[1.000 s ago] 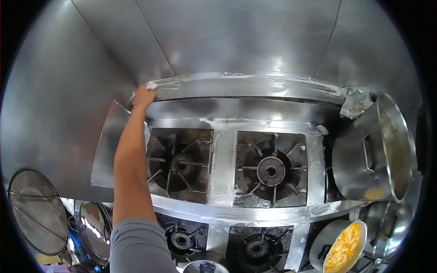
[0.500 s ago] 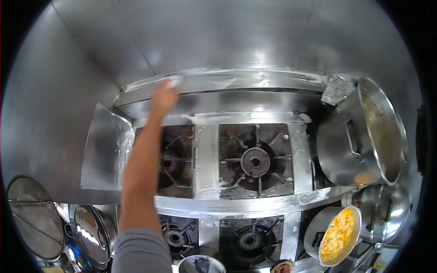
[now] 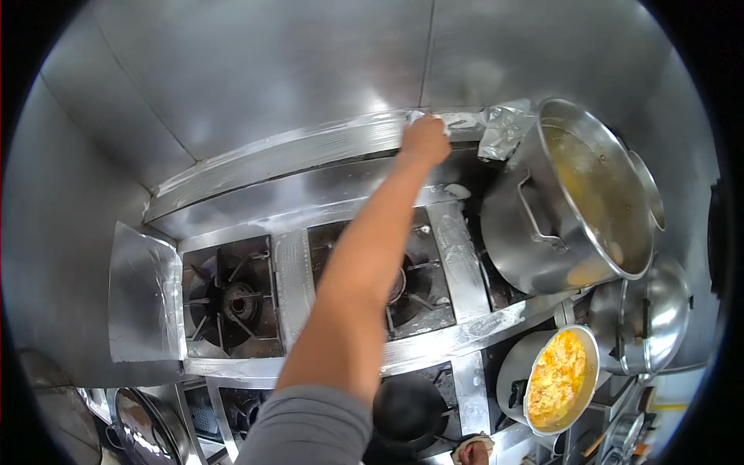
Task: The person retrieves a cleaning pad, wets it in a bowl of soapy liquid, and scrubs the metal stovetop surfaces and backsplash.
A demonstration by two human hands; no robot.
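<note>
Left hand (image 3: 426,143) has swept rightward along foamy ledge (image 3: 310,146), fingers clenched on white wad (image 3: 415,116) just beside foil (image 3: 505,130); most of ledge passed. Right hand (image 3: 475,453) cropped, near edge; grip can't tell.

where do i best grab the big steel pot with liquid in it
Probably by the loop handle on the left wall of the big steel pot, coming from the left, over the burners: the loop stands out there, with nothing in front of it. Liquid shows in the open top, so a second hold opposite seems wise.
</note>
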